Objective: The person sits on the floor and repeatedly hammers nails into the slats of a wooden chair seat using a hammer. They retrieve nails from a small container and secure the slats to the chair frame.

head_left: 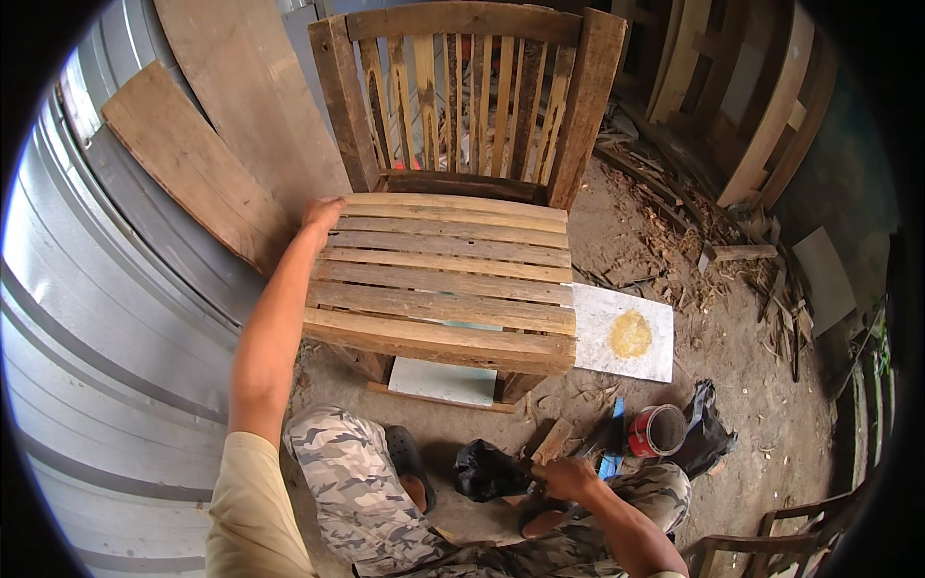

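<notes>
A wooden chair [438,279] with a slatted seat and a tall slatted back stands in front of me. My left hand [323,214] is closed on the far left corner of its seat, where the slats end near the backrest. Low down at the right, my right hand [570,479] is closed, close to my knee. Something small and brownish shows at its fingers, but I cannot make out what it is. A black plastic bag [487,470] lies just left of that hand, and a short wood block [551,441] lies beyond it.
A red can [657,431] stands by another black bag [706,429] and a blue strip [612,438]. A white sheet [597,332] bearing a yellowish pile lies right of the chair. Boards [193,164] lean at left against corrugated metal [125,385]. Wood scraps [737,252] litter the right.
</notes>
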`<state>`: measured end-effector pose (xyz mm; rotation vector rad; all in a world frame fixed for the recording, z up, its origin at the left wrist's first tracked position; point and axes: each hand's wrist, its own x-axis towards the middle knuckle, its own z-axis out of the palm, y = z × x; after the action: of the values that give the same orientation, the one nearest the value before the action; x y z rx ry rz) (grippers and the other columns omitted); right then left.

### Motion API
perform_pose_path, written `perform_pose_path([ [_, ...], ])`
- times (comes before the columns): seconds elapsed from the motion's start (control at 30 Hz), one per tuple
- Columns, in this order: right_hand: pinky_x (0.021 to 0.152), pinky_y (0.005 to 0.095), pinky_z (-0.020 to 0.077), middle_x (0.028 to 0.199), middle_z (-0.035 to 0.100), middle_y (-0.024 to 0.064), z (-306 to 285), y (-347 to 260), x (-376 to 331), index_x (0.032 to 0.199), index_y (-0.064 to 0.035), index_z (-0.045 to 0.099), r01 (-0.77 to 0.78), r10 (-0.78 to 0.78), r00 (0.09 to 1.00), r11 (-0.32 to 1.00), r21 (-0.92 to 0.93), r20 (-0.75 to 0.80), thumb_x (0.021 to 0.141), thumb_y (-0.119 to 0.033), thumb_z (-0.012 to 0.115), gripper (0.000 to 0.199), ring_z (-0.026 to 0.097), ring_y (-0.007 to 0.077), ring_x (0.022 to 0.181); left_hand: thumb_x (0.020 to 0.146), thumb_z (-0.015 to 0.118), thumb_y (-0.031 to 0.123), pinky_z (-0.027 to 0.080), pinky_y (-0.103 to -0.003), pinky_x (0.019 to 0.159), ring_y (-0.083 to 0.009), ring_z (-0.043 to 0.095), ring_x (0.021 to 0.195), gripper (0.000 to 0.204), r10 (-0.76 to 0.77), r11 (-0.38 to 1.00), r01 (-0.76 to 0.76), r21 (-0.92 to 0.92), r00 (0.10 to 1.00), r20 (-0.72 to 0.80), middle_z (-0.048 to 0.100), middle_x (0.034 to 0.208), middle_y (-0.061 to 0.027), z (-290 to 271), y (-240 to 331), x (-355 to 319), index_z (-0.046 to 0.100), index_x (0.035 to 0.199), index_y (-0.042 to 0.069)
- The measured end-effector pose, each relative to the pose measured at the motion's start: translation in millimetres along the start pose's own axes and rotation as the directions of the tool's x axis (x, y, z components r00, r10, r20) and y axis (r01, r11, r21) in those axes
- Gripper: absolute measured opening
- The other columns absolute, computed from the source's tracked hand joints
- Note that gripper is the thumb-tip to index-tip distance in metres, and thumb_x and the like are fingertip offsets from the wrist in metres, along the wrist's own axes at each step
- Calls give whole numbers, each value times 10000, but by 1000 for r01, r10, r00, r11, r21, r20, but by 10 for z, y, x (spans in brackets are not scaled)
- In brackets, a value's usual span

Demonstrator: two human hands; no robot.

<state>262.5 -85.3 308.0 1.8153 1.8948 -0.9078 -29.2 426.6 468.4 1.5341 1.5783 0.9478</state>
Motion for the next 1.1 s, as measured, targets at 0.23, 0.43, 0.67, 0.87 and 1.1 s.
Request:
perform_pose_path([
  [0.23,757,445,555,973,711,122,-237,-120,-60,1146,-172,664,17,-17,1000,999,28,-5,754,-161,669,392,697,317,939,980,563,338,399,-387,1030,-298,542,1232,475,15,994,-20,105,999,51,606,1305,-180,-3,39,-68,575,1318,5],
  [0.43,758,423,556,977,708,128,-97,-60,47,1151,-181,665,46,-46,999,998,-40,17,732,-169,707,422,698,309,944,971,566,343,466,-408,743,-251,613,741,414,148,948,-130,289,988,-42,648,768,-158,9,-21,-15,650,845,-42],
  [0.67,734,462,542,974,699,143,7,-17,70,1229,-208,590,66,-66,998,998,-13,8,732,-148,665,506,681,337,944,955,575,382,445,-446,661,-317,571,625,476,209,874,-153,460,975,-73,575,642,-176,4,-15,-24,569,697,-18],
  [0.87,737,465,543,977,700,145,-63,-78,17,1228,-217,598,55,-55,998,998,-9,33,756,-123,612,481,684,337,945,970,519,418,497,-476,743,-386,650,820,477,321,755,-201,624,943,-86,659,822,-230,22,12,-82,654,814,-12],
  [1.1,744,460,546,966,705,153,-85,-105,-67,1183,-225,644,39,-39,999,999,-13,-3,769,-131,598,427,689,336,930,995,409,480,479,-479,927,-402,608,1103,598,39,721,38,692,995,-95,644,1183,-239,-62,263,-250,640,1149,-50],
])
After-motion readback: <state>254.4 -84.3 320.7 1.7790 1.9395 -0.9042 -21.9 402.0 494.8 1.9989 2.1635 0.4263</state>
